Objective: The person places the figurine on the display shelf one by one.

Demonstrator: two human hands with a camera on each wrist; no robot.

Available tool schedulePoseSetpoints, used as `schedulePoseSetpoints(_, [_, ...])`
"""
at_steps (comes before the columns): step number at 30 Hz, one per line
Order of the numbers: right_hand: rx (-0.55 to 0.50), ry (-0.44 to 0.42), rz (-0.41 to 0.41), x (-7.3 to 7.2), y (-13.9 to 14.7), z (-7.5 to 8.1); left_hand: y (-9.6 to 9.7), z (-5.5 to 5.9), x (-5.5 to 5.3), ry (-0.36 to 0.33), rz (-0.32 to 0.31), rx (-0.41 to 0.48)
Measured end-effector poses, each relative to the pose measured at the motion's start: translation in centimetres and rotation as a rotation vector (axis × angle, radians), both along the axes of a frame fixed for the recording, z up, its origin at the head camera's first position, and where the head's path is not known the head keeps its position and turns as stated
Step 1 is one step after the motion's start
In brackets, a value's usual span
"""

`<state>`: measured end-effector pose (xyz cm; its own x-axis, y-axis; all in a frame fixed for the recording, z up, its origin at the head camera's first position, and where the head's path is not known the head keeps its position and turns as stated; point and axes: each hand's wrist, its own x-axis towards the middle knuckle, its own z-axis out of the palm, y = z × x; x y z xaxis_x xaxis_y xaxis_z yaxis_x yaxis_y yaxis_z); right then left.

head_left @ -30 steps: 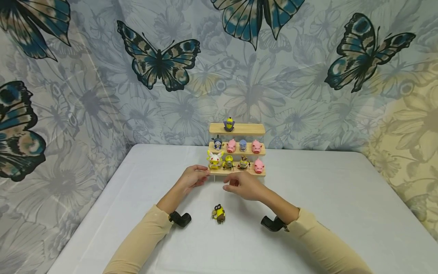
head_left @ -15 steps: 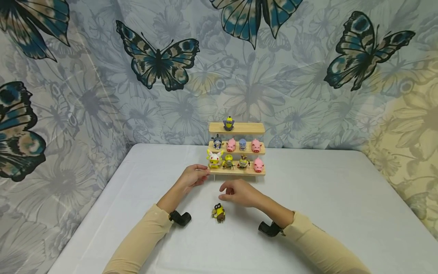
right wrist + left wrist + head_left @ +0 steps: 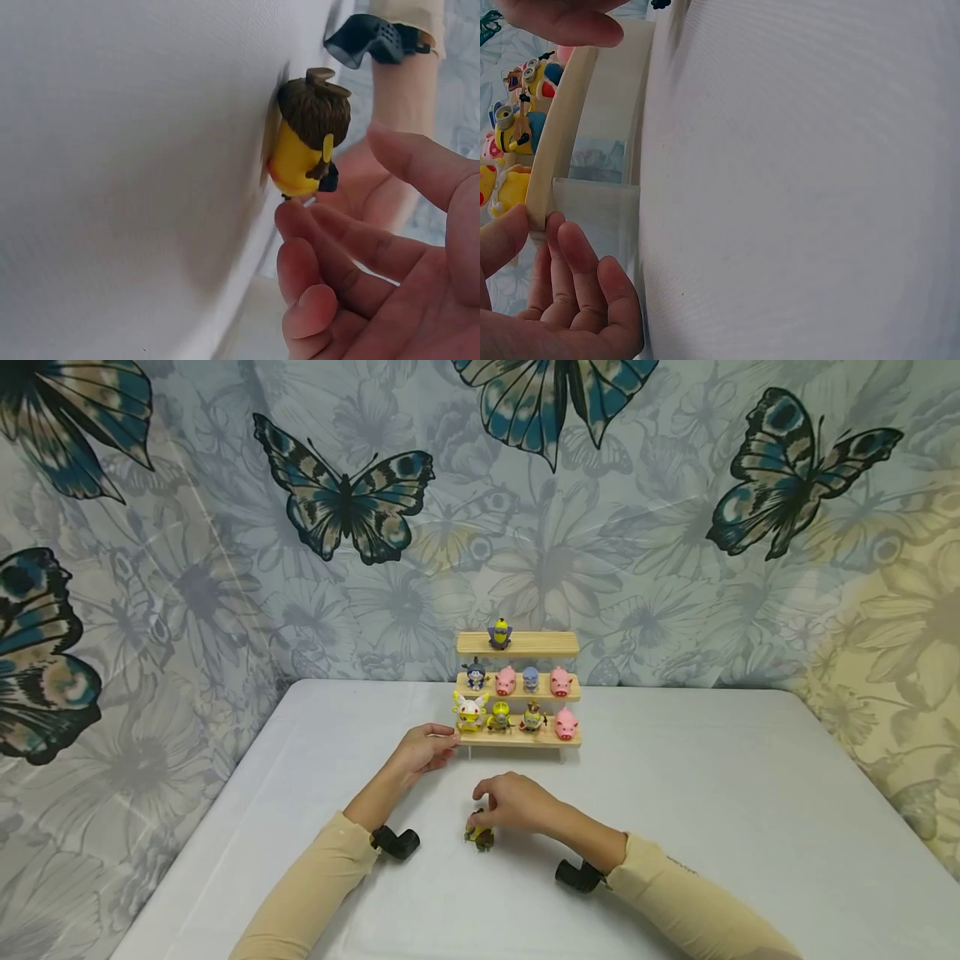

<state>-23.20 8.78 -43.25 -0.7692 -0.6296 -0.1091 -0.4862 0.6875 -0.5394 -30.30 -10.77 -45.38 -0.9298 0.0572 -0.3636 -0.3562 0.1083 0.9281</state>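
Observation:
My left hand pinches the left front end of a three-tier wooden display shelf between thumb and fingers. In the left wrist view, the thumb lies on the board's top side and the fingertips touch underneath. A small yellow minion figure with brown on it stands on the table in front of the shelf. My right hand hovers over that figure and partly hides it in the head view. From the right wrist, the figure sits beyond the fingertips, and the thumb stands apart from it.
Several small figures stand on the shelf: a yellow and purple one on top, pink pigs and others on the lower tiers. A white cloth covers the table. A butterfly-print curtain hangs behind.
My right hand has moved from in front of the shelf's lower tier toward me, down to the minion figure. The left hand has kept its hold on the shelf.

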Motion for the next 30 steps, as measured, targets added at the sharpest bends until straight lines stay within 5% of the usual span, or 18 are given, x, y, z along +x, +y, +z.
schedulePoseSetpoints(30, [0.098, 0.031, -0.044, 0.6, -1.6, -0.6, 0.1, 0.0, 0.1, 0.004, 0.013, 0.003])
